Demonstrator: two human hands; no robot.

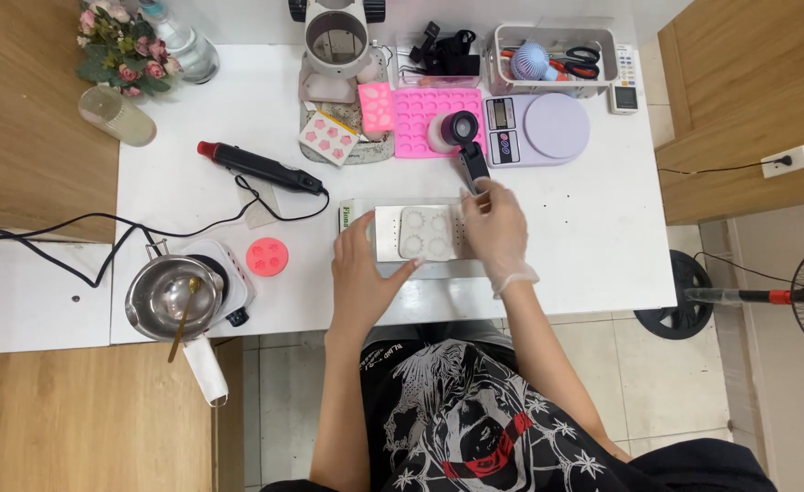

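A flat metal tray (386, 239) lies near the front of the white table (593, 237). On it sits a pale square mold (427, 233) with round flower-shaped cavities. My left hand (362, 273) rests on the tray's left front corner, fingers spread, thumb touching the tray's edge. My right hand (499, 224), in a thin clear glove, holds the right side of the mold and tray. A green-and-white box edge (354, 215) peeks out under the tray's left end.
A black heat gun (261, 167) with its cord lies to the left, next to a round red mold (267, 256) and a steel pot (172, 296) on a small hotplate. Pink molds (420, 118), a lilac scale (539, 128) and a storage basket (555, 60) stand behind.
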